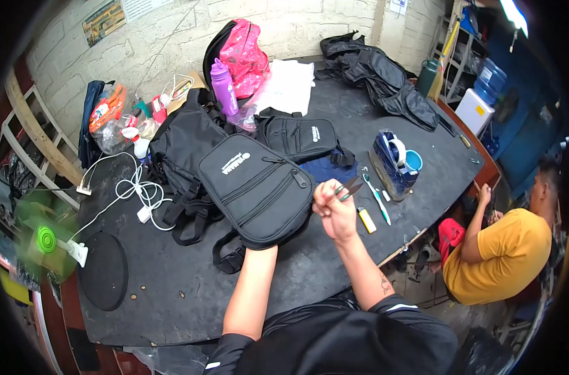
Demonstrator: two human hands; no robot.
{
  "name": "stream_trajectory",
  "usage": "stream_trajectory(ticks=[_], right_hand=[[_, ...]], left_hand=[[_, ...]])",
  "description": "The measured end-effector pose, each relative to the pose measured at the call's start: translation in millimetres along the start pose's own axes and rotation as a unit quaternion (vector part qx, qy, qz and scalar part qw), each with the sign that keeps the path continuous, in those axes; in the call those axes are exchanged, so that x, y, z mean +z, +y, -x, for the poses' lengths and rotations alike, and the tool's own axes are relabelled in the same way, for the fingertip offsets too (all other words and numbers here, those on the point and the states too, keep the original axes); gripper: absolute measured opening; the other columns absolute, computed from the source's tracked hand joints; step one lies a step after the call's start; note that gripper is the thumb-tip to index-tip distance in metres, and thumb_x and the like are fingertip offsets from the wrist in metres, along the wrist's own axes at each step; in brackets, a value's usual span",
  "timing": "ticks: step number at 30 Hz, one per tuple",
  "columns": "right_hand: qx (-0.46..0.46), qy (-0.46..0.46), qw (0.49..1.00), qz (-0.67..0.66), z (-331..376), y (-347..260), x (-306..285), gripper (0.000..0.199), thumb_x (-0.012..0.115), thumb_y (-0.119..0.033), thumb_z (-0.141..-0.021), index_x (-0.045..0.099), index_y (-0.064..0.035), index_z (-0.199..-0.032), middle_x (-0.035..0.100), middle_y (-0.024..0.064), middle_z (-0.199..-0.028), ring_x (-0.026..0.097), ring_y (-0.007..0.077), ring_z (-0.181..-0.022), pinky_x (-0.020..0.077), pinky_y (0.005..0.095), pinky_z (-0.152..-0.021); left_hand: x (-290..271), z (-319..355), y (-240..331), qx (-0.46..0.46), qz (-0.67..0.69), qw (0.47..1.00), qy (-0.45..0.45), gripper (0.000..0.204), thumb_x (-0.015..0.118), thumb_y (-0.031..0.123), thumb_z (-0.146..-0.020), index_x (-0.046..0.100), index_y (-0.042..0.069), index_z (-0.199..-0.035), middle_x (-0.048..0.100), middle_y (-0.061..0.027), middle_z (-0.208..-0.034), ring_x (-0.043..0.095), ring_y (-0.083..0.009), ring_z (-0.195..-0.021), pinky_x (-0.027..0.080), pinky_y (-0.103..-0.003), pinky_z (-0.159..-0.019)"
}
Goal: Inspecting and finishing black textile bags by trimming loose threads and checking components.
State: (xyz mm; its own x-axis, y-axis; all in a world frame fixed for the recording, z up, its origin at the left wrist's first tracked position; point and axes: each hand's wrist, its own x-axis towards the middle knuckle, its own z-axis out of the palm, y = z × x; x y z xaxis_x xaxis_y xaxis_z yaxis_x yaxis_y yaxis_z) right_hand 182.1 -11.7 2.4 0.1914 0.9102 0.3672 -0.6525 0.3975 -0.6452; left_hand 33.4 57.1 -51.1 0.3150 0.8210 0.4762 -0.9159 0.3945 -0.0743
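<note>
A black bag point(253, 187) with two zippered front pockets lies tilted over my left forearm point(252, 290). My left hand is hidden beneath or behind it, so its fingers do not show. At the bag's right edge, my right hand point(336, 212) is closed around small scissors point(351, 187) with dark blades, which point up and to the right. A smaller black bag point(300, 136) sits behind the first one. More black bags with loose straps and buckles point(194, 215) are piled to its left.
Right of my hands lie a yellow lighter point(367, 220), a toothbrush point(380, 203) and a tape dispenser point(394, 165). A white cable point(138, 187), a fan point(47, 240) and a black disc point(103, 272) are at left. A purple bottle point(224, 90) stands behind. Another person point(500, 250) sits at right.
</note>
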Motion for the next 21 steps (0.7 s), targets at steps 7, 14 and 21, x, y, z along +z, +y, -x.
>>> stream_trajectory(ticks=[7, 14, 21], right_hand=[[0.001, -0.003, 0.995, 0.097, 3, -27, -27, 0.012, 0.064, -0.014, -0.085, 0.06, -0.0037, -0.082, 0.044, -0.003, -0.061, 0.034, 0.0028, -0.047, 0.0284, 0.0193, -0.047], [-0.149, 0.02, 0.87, 0.469, -2, -15, 6, 0.009, 0.068, 0.002, -0.075, 0.059, 0.0004, -0.076, 0.048, 0.003, -0.088, 0.043, 0.0047, -0.059, 0.038, 0.0191, -0.055], [-0.005, -0.015, 1.0, 0.003, 2, -39, -23, 0.024, 0.058, -0.026, -0.09, 0.047, -0.0074, -0.081, 0.052, 0.0034, -0.074, 0.036, 0.0072, -0.048, 0.0297, 0.0229, -0.047]], left_hand=[[46, -2, 11, 0.057, -0.193, 0.958, 0.204, 0.053, 0.034, 0.041, -0.096, 0.037, 0.007, -0.137, 0.038, -0.0117, -0.141, 0.038, -0.0323, -0.127, 0.03, -0.047, -0.107], [35, -2, -3, -0.04, -0.125, 0.988, 0.079, 0.056, 0.032, 0.042, -0.096, 0.033, 0.006, -0.139, 0.034, -0.0145, -0.143, 0.036, -0.0327, -0.129, 0.029, -0.046, -0.108], [35, 9, 5, -0.02, -0.069, 0.994, 0.081, 0.059, 0.032, 0.044, -0.096, 0.03, 0.006, -0.141, 0.031, -0.0149, -0.145, 0.034, -0.034, -0.13, 0.026, -0.047, -0.109]])
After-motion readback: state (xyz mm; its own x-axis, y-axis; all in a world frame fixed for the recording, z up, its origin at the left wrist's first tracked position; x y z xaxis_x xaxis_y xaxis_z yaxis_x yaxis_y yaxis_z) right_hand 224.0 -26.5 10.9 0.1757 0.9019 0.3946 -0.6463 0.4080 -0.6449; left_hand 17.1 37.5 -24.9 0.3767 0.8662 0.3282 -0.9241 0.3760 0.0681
